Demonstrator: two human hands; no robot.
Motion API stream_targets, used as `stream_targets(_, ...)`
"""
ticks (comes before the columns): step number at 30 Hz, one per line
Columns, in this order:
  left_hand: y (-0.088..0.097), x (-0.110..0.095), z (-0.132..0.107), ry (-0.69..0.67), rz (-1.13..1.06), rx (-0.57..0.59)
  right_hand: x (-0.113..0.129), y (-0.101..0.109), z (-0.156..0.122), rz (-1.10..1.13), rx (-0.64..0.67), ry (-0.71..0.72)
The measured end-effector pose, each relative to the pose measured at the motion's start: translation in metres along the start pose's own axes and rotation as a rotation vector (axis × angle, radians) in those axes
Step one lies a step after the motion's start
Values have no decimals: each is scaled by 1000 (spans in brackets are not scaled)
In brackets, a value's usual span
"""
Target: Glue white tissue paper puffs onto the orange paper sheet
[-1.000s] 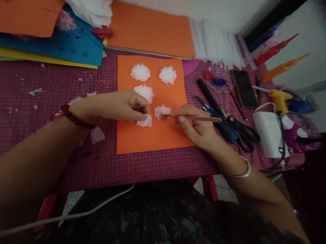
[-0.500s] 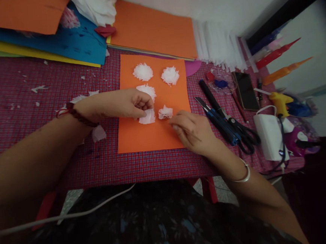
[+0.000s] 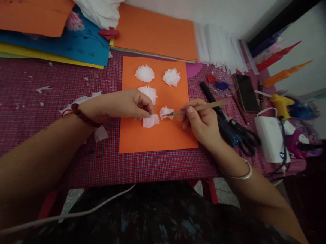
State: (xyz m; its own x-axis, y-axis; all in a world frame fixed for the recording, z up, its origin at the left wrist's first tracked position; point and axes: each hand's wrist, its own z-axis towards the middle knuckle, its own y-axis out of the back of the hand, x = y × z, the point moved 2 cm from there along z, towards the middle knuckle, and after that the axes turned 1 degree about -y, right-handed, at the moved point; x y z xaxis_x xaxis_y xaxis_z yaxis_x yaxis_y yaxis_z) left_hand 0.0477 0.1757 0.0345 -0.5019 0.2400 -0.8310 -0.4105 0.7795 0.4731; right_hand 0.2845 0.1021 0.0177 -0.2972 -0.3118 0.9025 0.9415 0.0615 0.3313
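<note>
An orange sheet (image 3: pixel 158 139) lies in front of me with several white tissue-paper tufts on it, one a fluffy puff (image 3: pixel 144 73) at its upper left. My left hand (image 3: pixel 139 105) pinches the edge of a small white tissue square (image 3: pixel 151 121) over the sheet. In my right hand (image 3: pixel 201 121) is a thin wooden stick (image 3: pixel 207 106), held like a pen. The stick's tip points left and meets a smaller white tuft (image 3: pixel 166 112). Part of a middle-left puff (image 3: pixel 149 94) is hidden behind my left hand.
Right of the sheet lie a box cutter (image 3: pixel 228 132), black scissors (image 3: pixel 245 136), a phone (image 3: pixel 247 93) and a white power box (image 3: pixel 270 138). Stacked orange sheets (image 3: pixel 155 30) and white tissue strips (image 3: pixel 220 46) lie at the back. Paper scraps (image 3: pixel 100 133) are scattered left.
My right hand has turned, bringing the wooden stick's tip to the small tuft. My left hand stays nearly in place with the tissue square. The view has shifted slightly.
</note>
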Motion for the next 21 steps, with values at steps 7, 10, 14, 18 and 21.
stream_targets(7,-2,2,2,16,-63,-6,7,-1,3,88,-19,-52)
stream_targets(10,-3,-2,-1,0,-22,32,9,0,2,80,-5,-47)
stream_targets(14,-9,-10,-3,-45,-52,75,9,6,0,87,-52,-14)
stream_targets(18,-23,-15,4,-76,-94,-23,13,12,-3,76,-64,50)
stream_targets(21,-33,-20,9,-17,-36,-132,18,15,-4,55,-40,76)
